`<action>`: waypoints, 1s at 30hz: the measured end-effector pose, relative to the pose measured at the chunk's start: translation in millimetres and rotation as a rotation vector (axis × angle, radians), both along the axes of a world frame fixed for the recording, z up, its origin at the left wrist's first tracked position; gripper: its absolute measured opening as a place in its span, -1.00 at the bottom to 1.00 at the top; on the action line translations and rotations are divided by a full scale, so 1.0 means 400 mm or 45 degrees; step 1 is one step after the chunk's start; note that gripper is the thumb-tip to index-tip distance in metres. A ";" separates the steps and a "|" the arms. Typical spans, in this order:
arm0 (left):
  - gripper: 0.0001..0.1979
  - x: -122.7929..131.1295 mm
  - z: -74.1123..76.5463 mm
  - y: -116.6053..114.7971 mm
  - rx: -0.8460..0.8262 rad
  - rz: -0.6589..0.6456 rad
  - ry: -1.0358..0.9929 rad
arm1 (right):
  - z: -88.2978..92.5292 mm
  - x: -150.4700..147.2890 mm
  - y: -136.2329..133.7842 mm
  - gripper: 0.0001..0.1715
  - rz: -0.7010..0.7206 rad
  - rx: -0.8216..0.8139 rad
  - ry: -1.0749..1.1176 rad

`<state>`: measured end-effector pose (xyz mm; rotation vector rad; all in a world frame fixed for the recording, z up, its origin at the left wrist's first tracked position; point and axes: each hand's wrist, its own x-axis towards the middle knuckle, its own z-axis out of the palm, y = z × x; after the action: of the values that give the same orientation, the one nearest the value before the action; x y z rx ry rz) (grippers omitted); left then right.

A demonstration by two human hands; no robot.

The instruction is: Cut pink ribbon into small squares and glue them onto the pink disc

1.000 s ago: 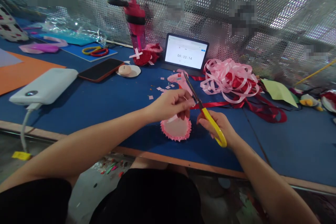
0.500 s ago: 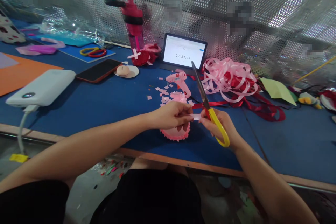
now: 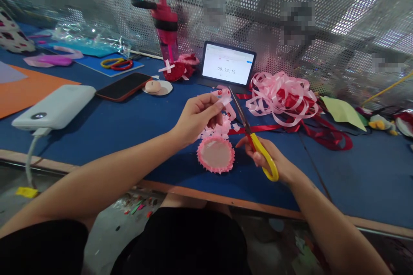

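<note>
A short piece of pale pink ribbon [image 3: 225,100] is pinched between the thumb and fingers of my left hand [image 3: 201,116], raised over the table. My right hand [image 3: 266,154] is closed around the scissors [image 3: 264,154], which have yellow and red handles and blades pointing up and away. Below my hands lies a round pink piece with a frilled edge [image 3: 216,154]. Several small cut pink ribbon pieces [image 3: 221,126] lie just beyond it. Behind my left hand, a pink glue gun [image 3: 231,111] is partly hidden.
A pile of pink ribbon [image 3: 280,99] and red ribbon [image 3: 335,137] lies at the right. A tablet [image 3: 228,63] showing a timer stands at the back beside a red bottle [image 3: 166,30]. At left are a phone [image 3: 124,87] and a white power bank [image 3: 54,107].
My left hand has moved up and away from my right hand, carrying the ribbon piece. The frilled round piece is now uncovered. My right hand still holds the scissors, fingers a little looser.
</note>
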<state>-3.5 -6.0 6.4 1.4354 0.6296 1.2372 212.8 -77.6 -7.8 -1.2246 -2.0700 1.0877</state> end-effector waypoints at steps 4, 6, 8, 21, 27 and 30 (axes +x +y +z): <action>-0.86 0.002 0.003 0.002 0.012 0.070 -0.080 | 0.003 -0.004 0.003 -0.23 0.033 0.073 -0.125; -0.86 0.003 0.003 0.001 0.021 0.064 -0.074 | 0.005 -0.007 0.004 -0.20 0.042 0.124 -0.195; -0.85 0.004 0.001 -0.001 0.014 0.049 -0.042 | 0.007 -0.010 0.004 -0.18 0.047 0.153 -0.221; -0.84 -0.006 -0.004 0.011 -0.041 -0.040 0.042 | -0.005 -0.010 0.004 -0.30 -0.033 0.043 -0.185; -0.84 -0.009 -0.006 0.015 -0.015 -0.073 0.035 | -0.016 -0.012 0.013 -0.31 -0.103 -0.031 -0.188; -0.83 -0.010 -0.003 0.015 -0.004 -0.071 0.042 | -0.017 -0.011 0.016 -0.35 -0.109 -0.061 -0.161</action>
<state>-7.3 0.2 5.3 1.4640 0.6097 1.1704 208.4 -71.0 -14.6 -1.4254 -2.0739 1.0504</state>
